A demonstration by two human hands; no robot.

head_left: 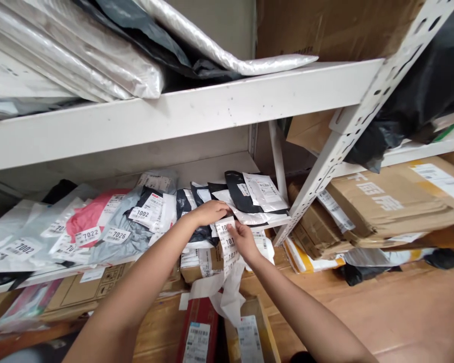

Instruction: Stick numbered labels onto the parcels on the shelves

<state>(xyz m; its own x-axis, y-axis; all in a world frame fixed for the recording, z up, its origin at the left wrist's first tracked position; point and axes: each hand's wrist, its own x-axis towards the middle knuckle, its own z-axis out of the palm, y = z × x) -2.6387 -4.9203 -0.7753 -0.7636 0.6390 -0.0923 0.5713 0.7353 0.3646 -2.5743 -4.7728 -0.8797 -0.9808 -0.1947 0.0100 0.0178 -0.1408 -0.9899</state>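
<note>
My left hand (209, 212) rests palm down on the mail bags at the front of the middle shelf (196, 113), fingers curled over the top of a long strip of numbered white labels (227, 247). My right hand (244, 241) pinches the same strip lower down, just below the left hand. The strip hangs down and curls in front of the boxes below. Around the hands lie several grey, black and white parcels (249, 194) with printed labels. Numbered stickers read 1002 (142, 214), 7026 (117, 235) and 7022 (87, 235).
The white metal rack has a slotted upright (336, 151) to the right of my hands. Silver and black bags (98, 55) fill the top shelf. Cardboard boxes (386, 206) stand on the wooden floor at right and under the shelf.
</note>
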